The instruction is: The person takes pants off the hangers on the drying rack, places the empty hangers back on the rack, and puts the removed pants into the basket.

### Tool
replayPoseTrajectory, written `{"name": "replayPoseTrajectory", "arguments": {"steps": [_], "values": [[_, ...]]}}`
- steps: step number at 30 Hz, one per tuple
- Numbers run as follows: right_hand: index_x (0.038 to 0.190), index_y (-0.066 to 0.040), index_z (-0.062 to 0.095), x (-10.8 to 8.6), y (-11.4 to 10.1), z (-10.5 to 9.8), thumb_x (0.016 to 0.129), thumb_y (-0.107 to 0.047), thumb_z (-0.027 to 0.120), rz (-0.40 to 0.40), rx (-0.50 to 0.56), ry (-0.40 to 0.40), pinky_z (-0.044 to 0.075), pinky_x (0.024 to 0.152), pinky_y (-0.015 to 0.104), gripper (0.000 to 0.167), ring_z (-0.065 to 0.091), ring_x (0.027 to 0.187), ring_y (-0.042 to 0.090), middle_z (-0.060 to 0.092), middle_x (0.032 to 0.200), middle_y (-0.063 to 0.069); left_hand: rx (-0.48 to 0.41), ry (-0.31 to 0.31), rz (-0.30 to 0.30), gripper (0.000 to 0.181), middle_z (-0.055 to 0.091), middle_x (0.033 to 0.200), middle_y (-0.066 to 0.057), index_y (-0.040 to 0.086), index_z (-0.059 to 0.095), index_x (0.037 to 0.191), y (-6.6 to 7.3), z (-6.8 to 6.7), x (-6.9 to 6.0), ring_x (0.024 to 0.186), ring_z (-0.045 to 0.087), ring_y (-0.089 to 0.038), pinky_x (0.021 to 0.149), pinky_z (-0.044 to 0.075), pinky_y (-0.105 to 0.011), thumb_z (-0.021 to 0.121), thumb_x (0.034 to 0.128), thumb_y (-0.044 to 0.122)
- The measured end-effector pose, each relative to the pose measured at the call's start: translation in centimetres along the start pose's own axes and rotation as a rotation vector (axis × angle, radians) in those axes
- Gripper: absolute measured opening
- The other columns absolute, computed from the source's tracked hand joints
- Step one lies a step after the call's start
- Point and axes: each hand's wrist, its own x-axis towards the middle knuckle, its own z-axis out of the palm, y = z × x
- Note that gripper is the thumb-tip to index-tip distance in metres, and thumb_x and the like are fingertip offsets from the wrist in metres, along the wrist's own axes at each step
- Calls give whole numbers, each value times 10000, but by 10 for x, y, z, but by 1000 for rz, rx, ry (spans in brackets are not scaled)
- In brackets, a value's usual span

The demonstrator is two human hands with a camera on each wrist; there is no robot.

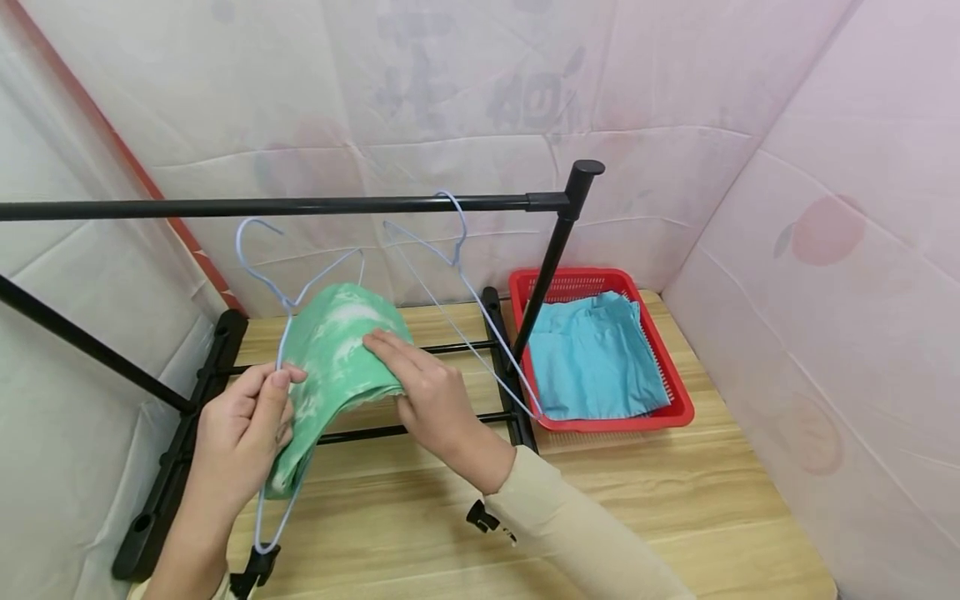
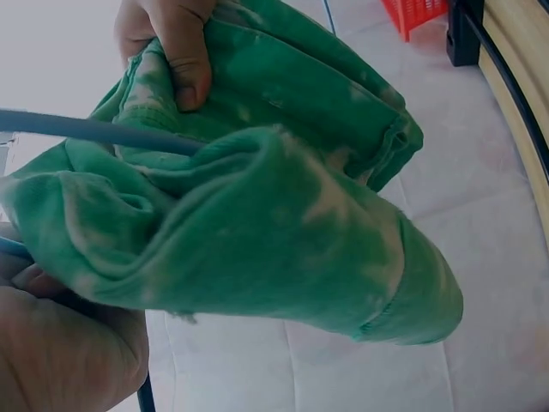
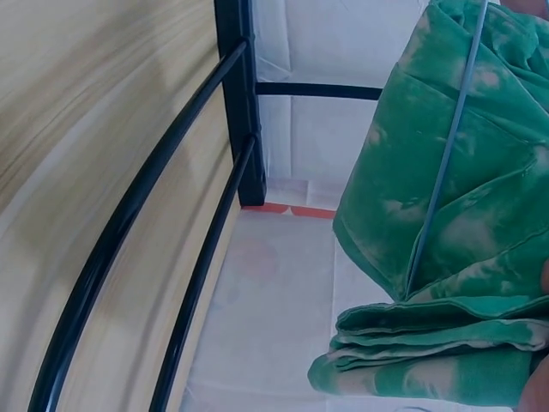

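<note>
My left hand [image 1: 243, 421] pinches one side of a light blue wire hanger [image 1: 258, 279] between thumb and fingers. The hanger is tilted, its hook off the black rail. A green-and-white tie-dyed garment [image 1: 341, 342] is draped over the hanger and folds down on both sides of its wire. My right hand [image 1: 435, 404] holds the garment's other side, fingers on top. The left wrist view shows the right thumb pressing the underside of the garment [image 2: 300, 240]. Layered folds of the garment [image 3: 463, 206] appear in the right wrist view; its exact kind cannot be told.
A black rack's rail [image 1: 337, 205] crosses above the hands. A second blue hanger [image 1: 459, 242] hangs bare near its right post [image 1: 551, 267]. Behind that post, a red basket [image 1: 678, 408] holds folded blue cloth [image 1: 592, 358]. The wooden table [image 1: 675, 500] lies below.
</note>
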Motion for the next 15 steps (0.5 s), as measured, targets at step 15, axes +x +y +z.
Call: {"name": "replayPoseTrajectory", "arguments": {"steps": [15], "values": [[1348, -84, 611, 3, 1, -10, 802, 197, 565, -15, 63, 48, 507, 992, 293, 616, 590, 1262, 147, 638, 1343, 66, 87, 92, -112, 226, 440, 542, 0, -6, 668, 1093, -4, -5, -2, 418, 413, -81, 404, 361, -234, 464, 1061, 86]]}}
